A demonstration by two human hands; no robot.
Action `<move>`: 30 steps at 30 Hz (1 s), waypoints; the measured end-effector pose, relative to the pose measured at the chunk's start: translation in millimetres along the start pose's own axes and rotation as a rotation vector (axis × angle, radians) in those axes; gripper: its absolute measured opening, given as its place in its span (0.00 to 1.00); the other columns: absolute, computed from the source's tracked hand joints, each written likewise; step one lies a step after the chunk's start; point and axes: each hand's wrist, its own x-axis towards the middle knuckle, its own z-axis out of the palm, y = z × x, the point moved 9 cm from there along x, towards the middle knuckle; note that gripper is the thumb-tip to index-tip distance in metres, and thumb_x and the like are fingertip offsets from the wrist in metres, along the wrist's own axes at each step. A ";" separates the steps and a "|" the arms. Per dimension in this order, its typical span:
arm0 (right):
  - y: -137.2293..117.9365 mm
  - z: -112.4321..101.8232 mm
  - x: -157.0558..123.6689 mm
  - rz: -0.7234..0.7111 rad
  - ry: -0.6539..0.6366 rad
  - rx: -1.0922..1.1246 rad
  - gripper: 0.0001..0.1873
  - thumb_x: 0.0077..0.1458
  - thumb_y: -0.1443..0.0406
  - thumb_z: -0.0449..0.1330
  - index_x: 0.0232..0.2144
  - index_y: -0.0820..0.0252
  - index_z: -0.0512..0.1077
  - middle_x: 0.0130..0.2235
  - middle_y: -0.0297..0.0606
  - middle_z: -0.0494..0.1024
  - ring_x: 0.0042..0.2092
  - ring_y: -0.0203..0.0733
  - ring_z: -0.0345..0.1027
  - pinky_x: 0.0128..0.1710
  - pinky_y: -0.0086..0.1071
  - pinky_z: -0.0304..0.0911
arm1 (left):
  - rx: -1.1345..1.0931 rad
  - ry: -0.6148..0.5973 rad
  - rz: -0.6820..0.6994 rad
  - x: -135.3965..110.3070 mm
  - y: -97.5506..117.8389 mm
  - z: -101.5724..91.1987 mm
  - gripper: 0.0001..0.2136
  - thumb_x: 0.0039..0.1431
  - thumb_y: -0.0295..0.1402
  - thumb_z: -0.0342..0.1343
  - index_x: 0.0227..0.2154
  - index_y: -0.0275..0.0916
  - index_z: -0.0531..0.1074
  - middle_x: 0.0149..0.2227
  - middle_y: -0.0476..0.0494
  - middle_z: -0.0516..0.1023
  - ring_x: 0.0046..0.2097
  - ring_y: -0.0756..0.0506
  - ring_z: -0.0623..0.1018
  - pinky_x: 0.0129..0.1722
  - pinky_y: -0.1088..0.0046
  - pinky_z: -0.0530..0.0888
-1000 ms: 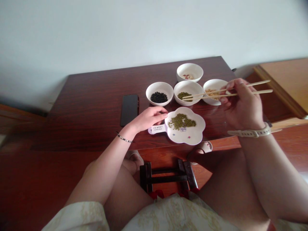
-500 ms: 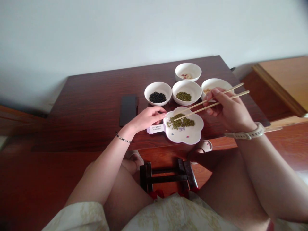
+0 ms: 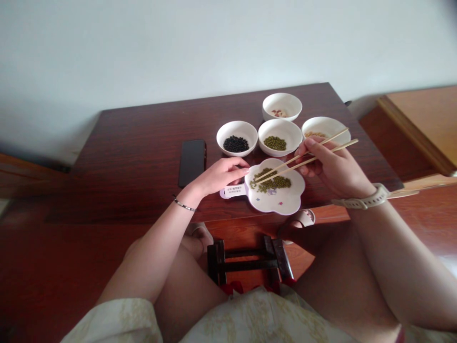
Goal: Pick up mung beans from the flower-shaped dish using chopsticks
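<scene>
My right hand (image 3: 324, 164) is closed around a pair of chopsticks (image 3: 296, 164), their tips down among the green mung beans (image 3: 276, 182). These beans lie loose on a white flower-shaped dish (image 3: 285, 202) with a purple rim and a short labelled handle (image 3: 235, 191). My left hand (image 3: 226, 172) holds the dish at its left rim, just above the handle; some of its fingers are hidden. Behind the dish stand a bowl of black beans (image 3: 237, 125) and a bowl of mung beans (image 3: 280, 125). Whether the tips grip a bean is too small to tell.
A bowl with reddish and pale pieces (image 3: 282, 99) stands at the back. To the right, a bowl of yellowish beans (image 3: 324, 123) is partly covered by my right hand. A black phone (image 3: 192, 163) lies left on the dark wooden table (image 3: 143, 152). A dark stool (image 3: 250, 264) is below.
The chopstick tips have come closer together, at the left part of the mung beans. My right hand has shifted slightly left and down. My left hand stays at the dish rim.
</scene>
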 end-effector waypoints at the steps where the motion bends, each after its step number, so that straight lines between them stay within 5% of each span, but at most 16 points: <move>1: 0.5 0.4 0.0 0.003 0.001 0.004 0.27 0.75 0.42 0.82 0.35 0.52 0.84 0.30 0.37 0.81 0.28 0.38 0.71 0.24 0.30 0.71 | -0.001 0.001 0.001 0.0 0.4 0.0 0.19 0.81 0.50 0.73 0.56 0.39 0.88 0.33 0.48 0.80 0.33 0.46 0.76 0.33 0.72 0.68; 15: 0.3 -2.3 -3.1 0.027 0.126 0.169 0.22 0.72 0.52 0.85 0.35 0.51 0.79 0.29 0.33 0.82 0.25 0.37 0.72 0.19 0.28 0.68 | 0.000 -0.006 -0.006 -0.6 2.0 0.6 0.20 0.80 0.52 0.73 0.56 0.39 0.87 0.33 0.49 0.79 0.32 0.46 0.76 0.33 0.71 0.68; 30: 1.6 -3.1 -5.7 0.056 0.148 0.161 0.23 0.77 0.52 0.82 0.34 0.53 0.79 0.30 0.34 0.81 0.25 0.34 0.71 0.21 0.23 0.68 | 0.002 -0.017 -0.015 -1.3 2.4 1.0 0.20 0.82 0.52 0.73 0.57 0.40 0.87 0.33 0.49 0.78 0.33 0.45 0.75 0.33 0.71 0.67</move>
